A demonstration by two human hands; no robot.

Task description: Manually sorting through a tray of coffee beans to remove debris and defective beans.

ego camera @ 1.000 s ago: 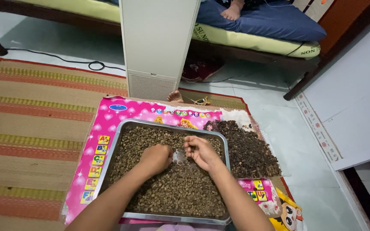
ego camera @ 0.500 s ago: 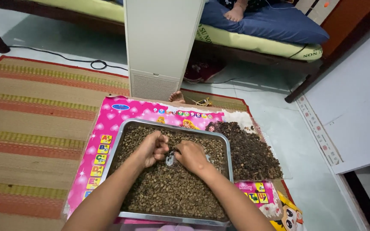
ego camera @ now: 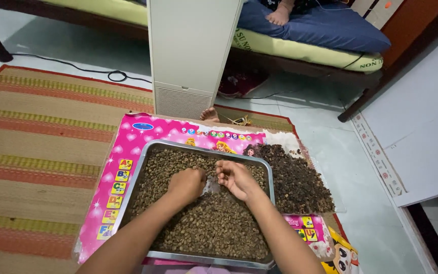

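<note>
since half a second ago my left hand (ego camera: pixel 187 183) has curled shut on beans and my right hand (ego camera: pixel 235 178) has half-opened, baring tray (ego camera: pixel 143 163) metal at the beans' (ego camera: pixel 214 223) twelve o'clock.

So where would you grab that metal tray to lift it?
Probably by the tray's raised rim on its two short sides, one hand each, coming in from outside. It lies flat and full of loose beans, so a level two-sided grip seems safest.

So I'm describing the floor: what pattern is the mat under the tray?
The mat is woven in tan, red and yellow-green stripes; head view.
</note>
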